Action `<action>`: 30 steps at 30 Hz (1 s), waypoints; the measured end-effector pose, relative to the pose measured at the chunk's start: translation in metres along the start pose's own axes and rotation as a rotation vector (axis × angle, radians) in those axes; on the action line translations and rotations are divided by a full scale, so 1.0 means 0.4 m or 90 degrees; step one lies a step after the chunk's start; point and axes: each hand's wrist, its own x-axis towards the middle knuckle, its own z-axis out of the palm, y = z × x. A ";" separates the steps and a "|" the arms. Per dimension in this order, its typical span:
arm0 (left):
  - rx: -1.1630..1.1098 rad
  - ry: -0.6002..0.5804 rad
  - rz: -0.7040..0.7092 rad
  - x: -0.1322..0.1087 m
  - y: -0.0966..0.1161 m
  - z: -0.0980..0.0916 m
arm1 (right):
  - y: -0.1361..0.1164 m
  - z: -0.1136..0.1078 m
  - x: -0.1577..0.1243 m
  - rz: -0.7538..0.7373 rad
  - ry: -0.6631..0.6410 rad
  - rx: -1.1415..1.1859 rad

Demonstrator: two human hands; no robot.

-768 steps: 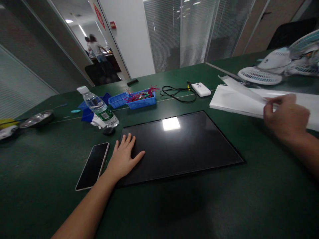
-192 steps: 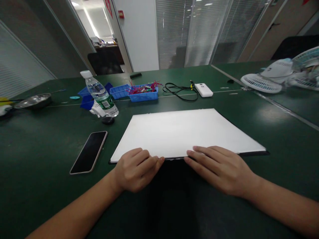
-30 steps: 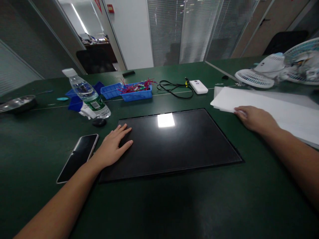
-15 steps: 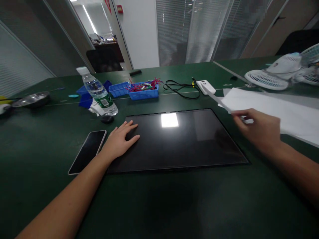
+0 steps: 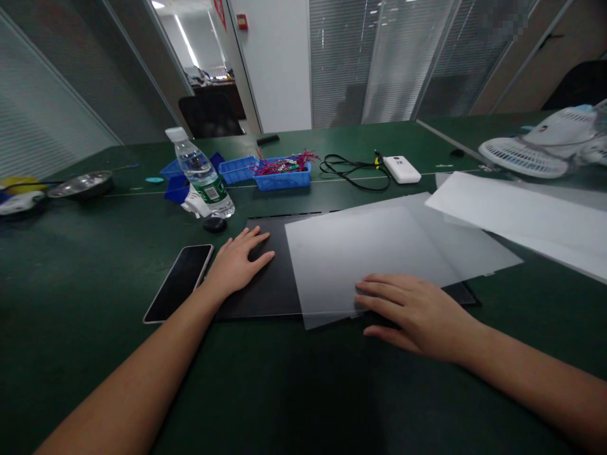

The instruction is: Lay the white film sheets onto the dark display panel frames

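Observation:
A black, glossy flat panel (image 5: 272, 278) with a thin frame lies on the green table. My left hand (image 5: 241, 260) rests on its left part, fingers spread. Across the panel's middle and right lies a translucent, milky sheet (image 5: 351, 246), turned at an angle and reaching past the panel's front and right edges. On the sheet's front part lies my right hand (image 5: 412, 313), fingers stretched out and flat, the thumb apart near the front edge. Whether a second sheet lies under the first I cannot tell.
White sheets (image 5: 531, 215) lie at right, near a white fan (image 5: 526, 155). A phone (image 5: 180, 284), a mouse-like black object (image 5: 215, 224) and a water bottle (image 5: 203, 177) stand at left. Behind are a blue tray of wires (image 5: 283, 180), a black cable (image 5: 351, 174) and a white device (image 5: 401, 169).
My right hand has moved left and toward me from the white sheets, bringing the translucent sheet over the panel, and its pinch has opened. My left hand stays on the panel.

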 end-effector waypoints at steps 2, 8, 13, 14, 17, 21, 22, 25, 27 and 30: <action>-0.006 0.015 0.001 -0.002 0.001 0.001 | 0.021 0.003 -0.009 0.024 0.002 0.005; -0.037 0.089 -0.019 -0.017 0.006 -0.004 | 0.196 -0.007 -0.088 0.249 -0.011 -0.082; -0.070 0.096 -0.027 -0.028 0.017 -0.015 | 0.236 -0.011 -0.113 0.268 -0.078 -0.094; -0.075 0.094 -0.026 -0.029 0.018 -0.016 | 0.224 -0.011 -0.105 0.251 -0.081 -0.099; -0.085 0.072 -0.017 -0.032 0.017 -0.014 | 0.170 -0.011 -0.072 0.194 -0.084 -0.111; -0.082 0.061 -0.005 -0.033 0.006 -0.004 | 0.110 -0.011 -0.041 0.137 -0.076 -0.090; -0.083 0.066 -0.005 -0.033 0.002 -0.002 | 0.103 -0.011 -0.038 0.120 -0.074 -0.074; -0.103 0.082 -0.023 -0.030 -0.007 -0.002 | 0.105 -0.013 -0.039 0.072 -0.070 -0.013; -0.109 0.081 -0.036 -0.028 -0.011 -0.004 | 0.123 -0.016 -0.047 0.072 -0.061 0.021; -0.102 0.072 -0.040 -0.026 -0.015 -0.006 | 0.174 -0.025 -0.068 0.153 -0.023 0.018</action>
